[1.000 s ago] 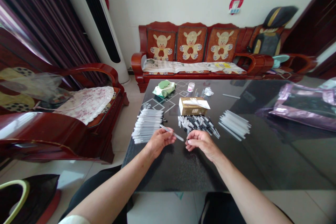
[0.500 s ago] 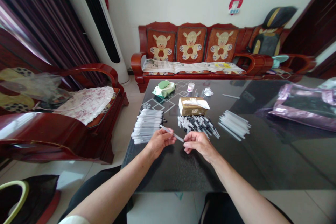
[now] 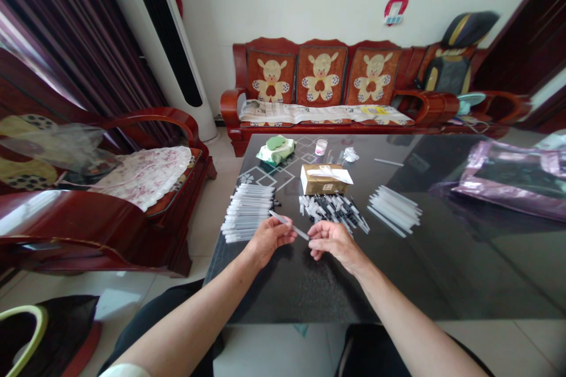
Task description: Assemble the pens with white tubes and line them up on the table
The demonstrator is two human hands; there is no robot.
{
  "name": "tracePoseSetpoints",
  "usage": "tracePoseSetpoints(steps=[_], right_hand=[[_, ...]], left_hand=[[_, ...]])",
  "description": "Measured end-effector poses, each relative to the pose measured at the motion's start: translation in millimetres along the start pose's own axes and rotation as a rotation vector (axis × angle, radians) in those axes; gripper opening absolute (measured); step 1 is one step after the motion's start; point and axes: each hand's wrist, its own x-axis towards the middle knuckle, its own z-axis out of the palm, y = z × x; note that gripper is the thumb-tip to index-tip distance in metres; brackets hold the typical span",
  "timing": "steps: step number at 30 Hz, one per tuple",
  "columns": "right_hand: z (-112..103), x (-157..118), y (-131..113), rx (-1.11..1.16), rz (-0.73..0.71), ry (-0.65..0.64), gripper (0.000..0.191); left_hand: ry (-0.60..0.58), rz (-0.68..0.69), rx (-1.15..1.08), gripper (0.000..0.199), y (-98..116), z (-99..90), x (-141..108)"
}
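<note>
The left hand [image 3: 273, 237] is grasping a slim, whitish pen barrel [image 3: 300, 232], pinching it between thumb and fingers near its middle. The right hand [image 3: 331, 242] is bringing its fingertips together at the barrel's nearer end; whether they are gripping that end or a small piece at it, the fingers are hiding, so I cannot tell.

The barrel is probably weighing very little and behaving like stiff, smooth plastic, so it is likely to be rolling or slipping if the pinch is slackening. Hard squeezing or bending is risking a crack in the thin wall. The middle is offering the surest hold, with the ends staying free (a light pinch is seeming plenty for something this slender).

The barrel is slanting across the gap between the hands, above the black table [image 3: 375, 288]. Its farther end is projecting past the left fingers toward the row of pens [image 3: 247, 212], while its nearer end is meeting the right fingertips. Beyond the right hand, a jumble of black and white pen parts [image 3: 332, 207] is lying against the front of the tissue box [image 3: 325, 181], and a bundle of pale tubes [image 3: 395, 210] is resting farther to the right.
</note>
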Motion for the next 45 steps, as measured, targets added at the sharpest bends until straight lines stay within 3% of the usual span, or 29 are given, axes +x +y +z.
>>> tracePoseSetpoints(steps=[25, 45], right_hand=[[1.9, -2.0, -4.9, 0.027, 0.037, 0.024, 0.031], [-0.3, -2.8, -0.5, -0.107, 0.061, -0.035, 0.031]], left_hand=[[0.017, 0.028, 0.022, 0.017, 0.0, 0.9, -0.6], [-0.003, 0.066, 0.033, 0.02, -2.5, 1.0, -0.3]])
